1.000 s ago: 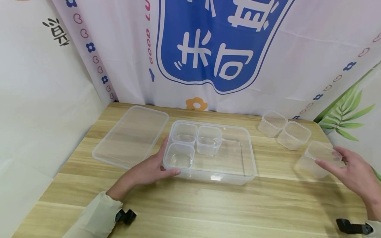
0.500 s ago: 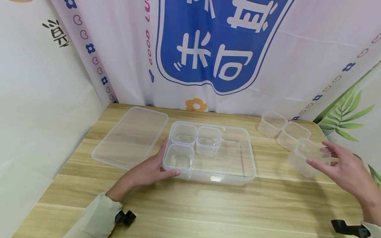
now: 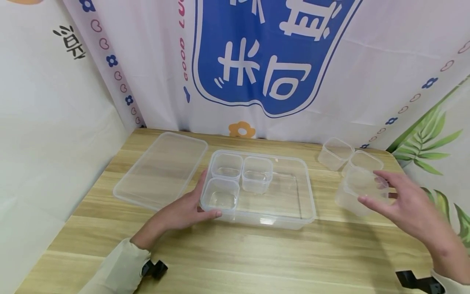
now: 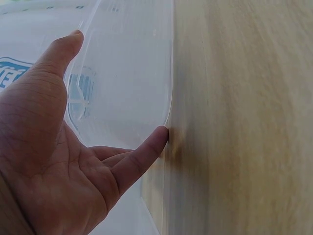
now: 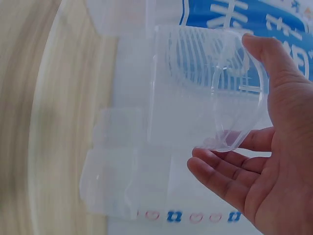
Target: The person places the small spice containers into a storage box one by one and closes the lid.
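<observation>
A large clear plastic box (image 3: 277, 200) stands on the table with three small square containers in its left half. My left hand (image 3: 185, 209) rests against its front left corner, thumb along the front rim and fingers at the left side. In the left wrist view, the fingers (image 4: 142, 156) look mostly straight against the box wall. My right hand (image 3: 407, 204) pinches a small clear container (image 3: 358, 194) by its rim, between thumb and fingers. The right wrist view shows this container (image 5: 190, 93) raised off the table. The raised container partly covers another one behind it.
A flat clear lid (image 3: 163, 169) lies left of the box. Two more small containers, one at the back (image 3: 335, 154) and its neighbour (image 3: 365, 160), stand at the table's back right. A printed cloth (image 3: 154, 73) hangs behind the wooden table (image 3: 235, 261).
My right hand has carried the small container leftward from the right side of the table, towards the large box. The left hand and the large box stay in place.
</observation>
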`<state>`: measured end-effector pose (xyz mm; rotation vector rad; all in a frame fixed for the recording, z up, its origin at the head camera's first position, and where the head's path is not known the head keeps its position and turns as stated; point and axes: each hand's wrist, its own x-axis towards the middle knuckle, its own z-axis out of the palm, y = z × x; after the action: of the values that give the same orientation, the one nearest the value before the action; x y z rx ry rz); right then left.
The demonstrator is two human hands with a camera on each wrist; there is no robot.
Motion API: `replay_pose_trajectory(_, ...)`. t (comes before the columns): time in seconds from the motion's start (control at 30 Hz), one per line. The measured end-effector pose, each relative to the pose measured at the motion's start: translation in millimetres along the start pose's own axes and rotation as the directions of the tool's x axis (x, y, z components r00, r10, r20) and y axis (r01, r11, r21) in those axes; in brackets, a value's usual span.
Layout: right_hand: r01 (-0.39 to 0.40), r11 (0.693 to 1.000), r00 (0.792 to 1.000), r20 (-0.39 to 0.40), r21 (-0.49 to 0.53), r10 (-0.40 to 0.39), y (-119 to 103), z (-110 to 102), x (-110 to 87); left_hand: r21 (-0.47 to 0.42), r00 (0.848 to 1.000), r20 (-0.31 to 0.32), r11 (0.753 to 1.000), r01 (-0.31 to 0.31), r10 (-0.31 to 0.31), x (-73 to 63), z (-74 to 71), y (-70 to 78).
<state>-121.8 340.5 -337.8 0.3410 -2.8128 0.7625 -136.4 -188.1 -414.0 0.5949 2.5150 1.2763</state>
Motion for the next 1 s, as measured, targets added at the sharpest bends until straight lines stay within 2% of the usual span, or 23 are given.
replay_pose_trajectory(0.17,0.046,0.999,0.999,-0.008,-0.005,-0.046,-17,5,2.7,-0.011,1.0,-0.004,1.0,-0.013,0.013,0.5,0.8,-1.7)
replay_pose_trajectory(0.43,0.15,0.982,0.988,-0.029,-0.118,-0.154,-43,11,11.6,0.007,1.0,-0.012,1.0,-0.003,0.003,-0.1,0.7,-1.6)
replay_pose_trajectory(0.7,0.229,0.97,0.973,0.01,-0.078,-0.228,-70,24,27.3,0.007,1.0,-0.014,1.0,-0.008,0.008,-0.7,0.3,-1.5)
replay_pose_trajectory(1.0,0.261,0.965,0.964,0.057,-0.03,-0.259,-94,40,41.1,-0.003,1.0,-0.008,1.0,-0.011,0.011,-0.6,-0.1,-1.9)
